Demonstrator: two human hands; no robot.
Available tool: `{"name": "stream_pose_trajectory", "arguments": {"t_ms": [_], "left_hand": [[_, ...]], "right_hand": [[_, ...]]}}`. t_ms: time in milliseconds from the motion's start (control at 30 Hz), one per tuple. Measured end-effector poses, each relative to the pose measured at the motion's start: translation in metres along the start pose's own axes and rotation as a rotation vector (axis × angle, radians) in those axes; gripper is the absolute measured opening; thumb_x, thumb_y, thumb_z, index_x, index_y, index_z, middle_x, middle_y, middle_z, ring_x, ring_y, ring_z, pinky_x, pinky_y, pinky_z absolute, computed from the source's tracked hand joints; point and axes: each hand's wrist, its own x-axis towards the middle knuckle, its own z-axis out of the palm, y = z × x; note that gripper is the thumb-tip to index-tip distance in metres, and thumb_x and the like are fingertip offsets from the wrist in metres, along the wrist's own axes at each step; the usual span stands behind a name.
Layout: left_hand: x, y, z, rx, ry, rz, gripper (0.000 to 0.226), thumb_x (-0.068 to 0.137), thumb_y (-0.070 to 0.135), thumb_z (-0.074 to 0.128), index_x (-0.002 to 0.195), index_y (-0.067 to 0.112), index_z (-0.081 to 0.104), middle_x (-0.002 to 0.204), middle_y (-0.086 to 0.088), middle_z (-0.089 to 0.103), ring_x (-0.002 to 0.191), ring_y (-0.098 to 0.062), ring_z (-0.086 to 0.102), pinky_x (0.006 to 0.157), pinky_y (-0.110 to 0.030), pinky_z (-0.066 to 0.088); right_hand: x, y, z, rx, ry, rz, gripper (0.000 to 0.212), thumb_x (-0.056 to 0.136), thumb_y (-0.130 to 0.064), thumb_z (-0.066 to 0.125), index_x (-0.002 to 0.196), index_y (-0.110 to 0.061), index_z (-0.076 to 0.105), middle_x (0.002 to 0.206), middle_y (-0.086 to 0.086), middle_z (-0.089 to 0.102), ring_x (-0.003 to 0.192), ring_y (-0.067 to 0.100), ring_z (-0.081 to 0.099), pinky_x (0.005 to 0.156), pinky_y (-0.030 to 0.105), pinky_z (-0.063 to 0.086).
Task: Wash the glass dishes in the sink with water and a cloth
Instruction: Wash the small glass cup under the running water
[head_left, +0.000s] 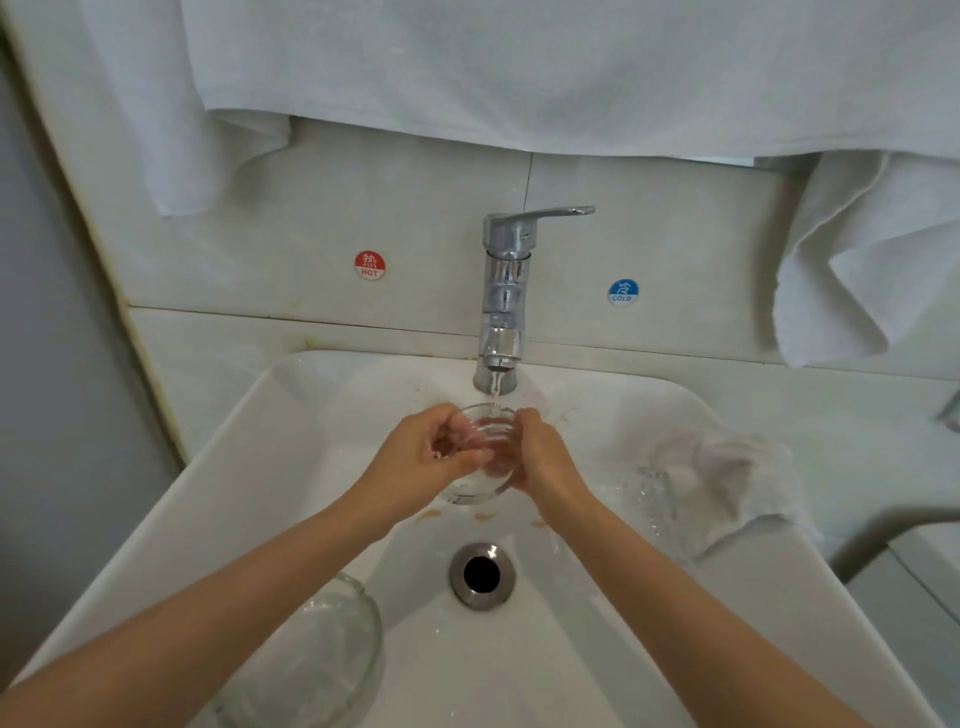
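A small clear glass cup (485, 431) sits under the running tap (503, 291), and water streams into it. My left hand (426, 457) grips its left side with curled fingers. My right hand (540, 457) holds its right side. A larger glass bowl (332, 649) lies in the white sink (597, 649) at the lower left. Another clear glass dish (655, 493) rests against the sink's right wall. A wet white cloth (727, 478) lies crumpled on the sink's right rim.
The drain (482, 574) is open in the sink's middle. White towels (519, 67) hang above the tap, and one (852, 260) droops at the right. Hot and cold stickers flank the tap on the tiled wall.
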Motion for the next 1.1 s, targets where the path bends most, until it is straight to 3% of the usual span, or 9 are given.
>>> {"name": "stream_pose_trajectory", "arguments": {"t_ms": [100, 200, 433, 567, 667, 733, 900, 1000, 1100], "left_hand": [[-0.003, -0.005, 0.006, 0.225, -0.065, -0.008, 0.023, 0.08, -0.001, 0.064, 0.078, 0.02, 0.054, 0.066, 0.009, 0.056, 0.059, 0.001, 0.05, 0.057, -0.01, 0.039], [-0.004, -0.004, 0.009, 0.277, -0.05, -0.035, 0.012, 0.082, -0.003, 0.057, 0.082, 0.009, 0.059, 0.066, 0.007, 0.055, 0.059, -0.001, 0.05, 0.051, -0.008, 0.037], [-0.004, 0.002, 0.006, 0.02, 0.031, -0.001, 0.025, 0.078, 0.0, 0.07, 0.071, 0.019, 0.056, 0.07, 0.009, 0.062, 0.059, 0.008, 0.055, 0.062, -0.007, 0.042], [-0.001, 0.004, 0.003, 0.14, 0.023, 0.022, 0.023, 0.082, 0.0, 0.064, 0.073, 0.017, 0.052, 0.065, 0.012, 0.055, 0.058, 0.003, 0.052, 0.058, -0.007, 0.039], [-0.002, 0.005, 0.002, 0.288, -0.009, -0.014, 0.022, 0.085, -0.002, 0.055, 0.075, 0.018, 0.052, 0.066, 0.007, 0.054, 0.061, -0.001, 0.049, 0.054, -0.007, 0.039], [-0.003, 0.003, 0.004, 0.178, -0.008, -0.01, 0.026, 0.082, -0.003, 0.061, 0.074, 0.02, 0.053, 0.069, 0.006, 0.058, 0.061, 0.002, 0.052, 0.058, -0.007, 0.041], [-0.001, 0.006, 0.0, -0.229, 0.083, -0.033, 0.023, 0.078, -0.005, 0.067, 0.073, 0.014, 0.056, 0.075, 0.001, 0.063, 0.068, -0.002, 0.06, 0.063, -0.008, 0.044], [0.0, 0.004, -0.004, -0.25, 0.032, -0.093, 0.022, 0.079, -0.007, 0.065, 0.076, 0.012, 0.057, 0.08, -0.003, 0.063, 0.069, -0.004, 0.059, 0.06, -0.008, 0.045], [0.003, 0.002, -0.011, 0.025, -0.087, -0.115, 0.023, 0.077, 0.0, 0.071, 0.078, 0.019, 0.058, 0.082, -0.003, 0.066, 0.07, -0.008, 0.059, 0.064, -0.014, 0.045]], "right_hand": [[-0.017, -0.001, 0.016, -0.66, 0.06, -0.487, 0.036, 0.099, -0.024, 0.029, 0.095, -0.009, 0.062, 0.098, 0.01, 0.067, 0.088, 0.026, 0.06, 0.08, 0.036, 0.046], [-0.023, -0.005, 0.025, -0.891, 0.087, -0.73, 0.033, 0.1, -0.026, 0.03, 0.102, -0.016, 0.061, 0.094, 0.005, 0.066, 0.085, 0.023, 0.058, 0.071, 0.032, 0.039], [0.0, 0.003, -0.001, 0.051, -0.039, 0.001, 0.043, 0.096, -0.025, 0.025, 0.078, -0.016, 0.063, 0.092, 0.012, 0.069, 0.073, 0.023, 0.059, 0.069, 0.034, 0.047], [-0.015, 0.002, 0.023, -0.27, 0.246, -0.556, 0.035, 0.096, -0.026, 0.03, 0.089, -0.013, 0.062, 0.088, 0.005, 0.065, 0.083, 0.022, 0.059, 0.075, 0.034, 0.045], [-0.016, 0.007, 0.034, -0.695, 0.201, -0.933, 0.049, 0.085, -0.034, 0.02, 0.091, -0.014, 0.065, 0.085, 0.003, 0.067, 0.078, 0.02, 0.056, 0.072, 0.034, 0.042], [-0.006, 0.011, 0.025, -0.564, 0.152, -0.768, 0.05, 0.087, -0.037, 0.02, 0.089, -0.012, 0.063, 0.086, 0.006, 0.066, 0.078, 0.021, 0.057, 0.071, 0.034, 0.043], [-0.004, 0.008, 0.005, 0.35, -0.059, 0.134, 0.052, 0.1, -0.04, 0.023, 0.077, -0.011, 0.059, 0.072, 0.011, 0.062, 0.068, 0.021, 0.056, 0.071, 0.034, 0.046], [-0.008, 0.01, 0.014, 0.559, -0.022, 0.228, 0.048, 0.101, -0.034, 0.026, 0.072, -0.008, 0.054, 0.056, 0.008, 0.054, 0.051, 0.017, 0.054, 0.064, 0.034, 0.044], [-0.009, 0.008, 0.013, 0.246, 0.123, 0.099, 0.041, 0.099, -0.023, 0.029, 0.063, -0.013, 0.045, 0.049, 0.001, 0.045, 0.042, 0.014, 0.045, 0.054, 0.029, 0.037]]}}
